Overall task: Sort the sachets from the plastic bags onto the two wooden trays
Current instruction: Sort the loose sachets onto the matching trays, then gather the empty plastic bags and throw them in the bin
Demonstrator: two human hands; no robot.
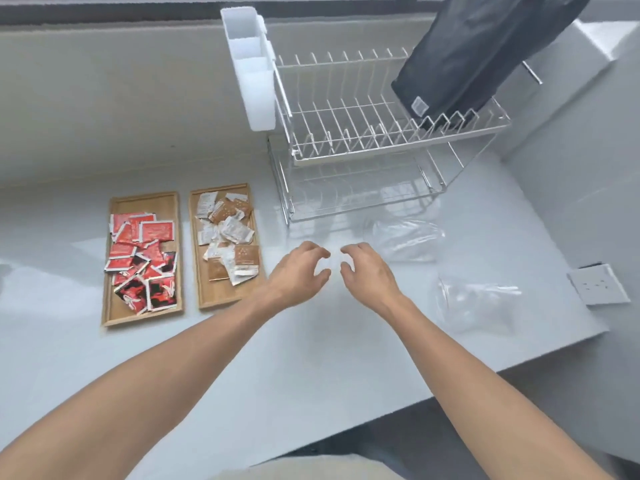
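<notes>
While hands (334,271) hover, clear plastic bags (478,303) barely show against the counter (311,341).

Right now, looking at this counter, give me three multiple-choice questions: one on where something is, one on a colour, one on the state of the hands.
1. Where does the tray of red sachets lie?
A. Left of the brown-sachet tray
B. Under the rack
C. Beside the wall socket

2. What colour is the bag standing in the rack?
A. White
B. Black
C. Red

3. What are the hands doing?
A. Both grip sachets
B. One holds a tray
C. Both hold nothing

Answers:
1 A: the red tray sits to the left of the tray with brown and white sachets.
2 B: the bag leaning on the top tier is black.
3 C: the left hand and right hand are over the counter, fingers loosely curled, nothing between them.
</notes>
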